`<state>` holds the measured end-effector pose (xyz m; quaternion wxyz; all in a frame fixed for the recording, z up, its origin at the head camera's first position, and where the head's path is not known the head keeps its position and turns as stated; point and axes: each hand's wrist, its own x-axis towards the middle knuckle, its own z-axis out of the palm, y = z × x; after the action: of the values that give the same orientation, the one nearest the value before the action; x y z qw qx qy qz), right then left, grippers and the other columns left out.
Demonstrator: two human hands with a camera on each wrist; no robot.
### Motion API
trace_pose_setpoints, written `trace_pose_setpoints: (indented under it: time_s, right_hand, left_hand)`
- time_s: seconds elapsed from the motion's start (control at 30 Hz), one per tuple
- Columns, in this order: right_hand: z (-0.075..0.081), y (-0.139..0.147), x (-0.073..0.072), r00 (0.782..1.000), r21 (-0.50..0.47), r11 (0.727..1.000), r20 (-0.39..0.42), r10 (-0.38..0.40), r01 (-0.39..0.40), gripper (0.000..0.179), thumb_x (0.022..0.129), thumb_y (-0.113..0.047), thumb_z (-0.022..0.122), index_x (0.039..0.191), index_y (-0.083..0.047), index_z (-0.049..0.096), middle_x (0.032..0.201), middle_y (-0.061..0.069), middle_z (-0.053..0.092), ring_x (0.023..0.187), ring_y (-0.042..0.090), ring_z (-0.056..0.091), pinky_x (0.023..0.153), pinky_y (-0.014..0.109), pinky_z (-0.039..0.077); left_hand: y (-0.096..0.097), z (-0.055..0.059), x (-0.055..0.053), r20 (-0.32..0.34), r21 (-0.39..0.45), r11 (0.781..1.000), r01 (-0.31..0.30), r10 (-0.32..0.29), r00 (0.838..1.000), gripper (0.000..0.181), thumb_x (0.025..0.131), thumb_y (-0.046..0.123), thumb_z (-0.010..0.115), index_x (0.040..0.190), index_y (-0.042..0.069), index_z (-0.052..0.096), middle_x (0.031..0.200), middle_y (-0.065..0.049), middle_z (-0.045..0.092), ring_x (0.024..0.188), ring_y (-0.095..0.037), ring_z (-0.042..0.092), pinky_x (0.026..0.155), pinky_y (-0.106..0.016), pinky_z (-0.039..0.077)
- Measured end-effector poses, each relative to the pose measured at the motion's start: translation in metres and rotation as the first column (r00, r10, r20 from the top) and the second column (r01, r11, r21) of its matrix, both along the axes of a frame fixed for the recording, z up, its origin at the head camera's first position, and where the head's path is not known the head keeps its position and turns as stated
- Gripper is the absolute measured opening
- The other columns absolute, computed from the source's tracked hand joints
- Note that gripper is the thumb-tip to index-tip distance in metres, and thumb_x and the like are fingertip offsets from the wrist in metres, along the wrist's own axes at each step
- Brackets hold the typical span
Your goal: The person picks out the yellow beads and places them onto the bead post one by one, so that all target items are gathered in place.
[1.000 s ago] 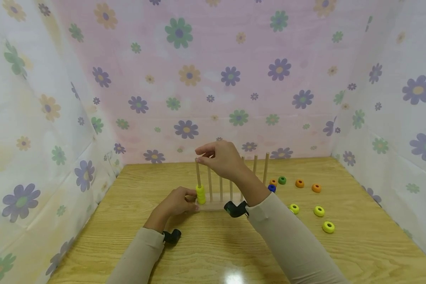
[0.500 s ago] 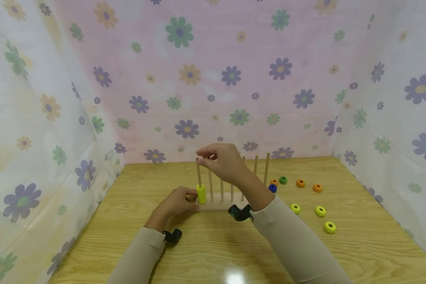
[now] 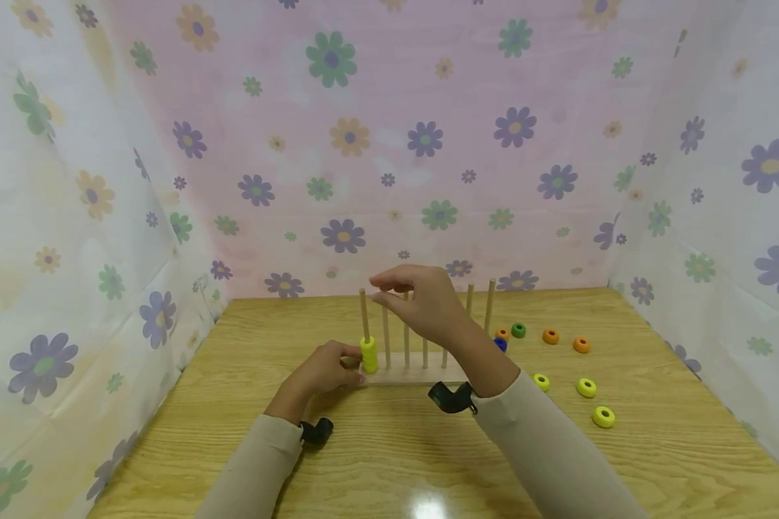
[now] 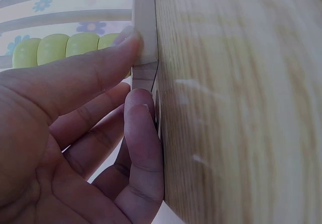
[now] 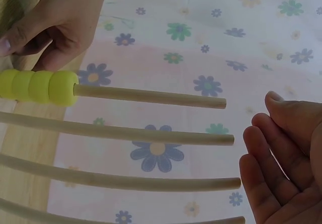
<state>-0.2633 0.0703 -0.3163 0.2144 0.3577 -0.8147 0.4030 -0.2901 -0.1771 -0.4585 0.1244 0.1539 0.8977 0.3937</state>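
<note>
The left hand (image 3: 327,369) grips the left end of the wooden base (image 3: 407,375), with the thumb pressed on its upper face, as the left wrist view shows. The right hand (image 3: 428,299) holds nothing: its thumb and fingers are bent loosely, apart from each other, just beside the peg tips, and there is a gap to the tip of the leftmost peg (image 3: 365,316). The two hands are well apart. On this peg sits a stack of yellow rings (image 3: 368,355), four in the right wrist view, down at the base; the upper part of the peg is bare. To the right on the desk (image 3: 675,447) lie loose yellow rings (image 3: 604,422), orange rings (image 3: 550,341), a green ring (image 3: 518,334) and a blue ring (image 3: 500,346).

The step in hand looks to be the stacking of yellow rings on the leftmost peg. To do it well, a firm, low hold by the left hand is useful, so that the base does not slide or tip. The right hand should pass clear of the peg tips, because a knock could tilt the base. Each ring is best held by its rim, hole centred above the tip, and lowered straight without forcing.
</note>
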Motion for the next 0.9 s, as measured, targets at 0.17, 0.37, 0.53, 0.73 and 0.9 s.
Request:
trace_pose_setpoints:
  time_s: [0.17, 0.37, 0.53, 0.73, 0.9]
  right_hand:
    - [-0.004, 0.01, 0.007, 1.0, -0.03, 0.999, 0.009, 0.015, -0.015, 0.023, 0.094, -0.021, 0.079, 0.116, -0.018, 0.08, 0.115, -0.002, 0.078, 0.102, 0.012, 0.072, 0.088, 0.035, 0.062]
    - [-0.007, 0.018, 0.014, 0.999, -0.045, 0.999, 0.028, 0.023, -0.022, 0.023, 0.095, -0.024, 0.078, 0.117, -0.021, 0.079, 0.116, 0.0, 0.078, 0.103, 0.011, 0.072, 0.087, 0.035, 0.062]
    - [-0.014, 0.027, 0.018, 1.0, -0.041, 0.999, 0.014, 0.015, -0.014, 0.024, 0.094, -0.024, 0.08, 0.118, -0.022, 0.079, 0.116, -0.004, 0.077, 0.103, 0.01, 0.073, 0.088, 0.031, 0.061]
    - [-0.023, 0.041, 0.025, 0.999, -0.031, 0.999, 0.032, 0.011, -0.01, 0.026, 0.094, -0.022, 0.079, 0.119, -0.024, 0.078, 0.117, -0.005, 0.077, 0.103, 0.015, 0.073, 0.089, 0.039, 0.062]
    - [-0.031, 0.052, 0.032, 0.999, 0.022, 1.0, 0.032, 0.005, -0.006, 0.028, 0.093, -0.023, 0.08, 0.12, -0.025, 0.078, 0.119, -0.008, 0.076, 0.103, 0.012, 0.072, 0.086, 0.035, 0.062]
  left_hand:
    - [0.0, -0.001, 0.0, -0.002, -0.006, 1.0, -0.002, 0.002, 1.0, 0.046, 0.087, 0.021, 0.086, 0.131, 0.022, 0.074, 0.138, -0.004, 0.067, 0.135, -0.036, 0.057, 0.106, -0.055, 0.052]
    - [0.001, 0.0, 0.0, -0.003, -0.002, 1.0, -0.002, 0.002, 1.0, 0.047, 0.086, 0.021, 0.087, 0.131, 0.021, 0.074, 0.138, -0.004, 0.068, 0.135, -0.036, 0.057, 0.108, -0.056, 0.05]
    - [0.0, -0.002, -0.001, 0.001, 0.0, 1.0, 0.007, -0.007, 1.0, 0.047, 0.087, 0.022, 0.086, 0.132, 0.021, 0.073, 0.137, -0.004, 0.068, 0.134, -0.036, 0.058, 0.106, -0.055, 0.051]
    - [0.001, -0.002, -0.001, -0.005, -0.019, 1.0, -0.005, 0.005, 1.0, 0.046, 0.087, 0.023, 0.086, 0.131, 0.02, 0.073, 0.137, -0.005, 0.068, 0.132, -0.035, 0.059, 0.104, -0.053, 0.053]
    - [0.0, -0.002, -0.001, -0.006, -0.024, 1.0, -0.012, 0.011, 1.0, 0.046, 0.087, 0.023, 0.086, 0.131, 0.021, 0.073, 0.138, -0.005, 0.068, 0.132, -0.033, 0.059, 0.102, -0.051, 0.054]
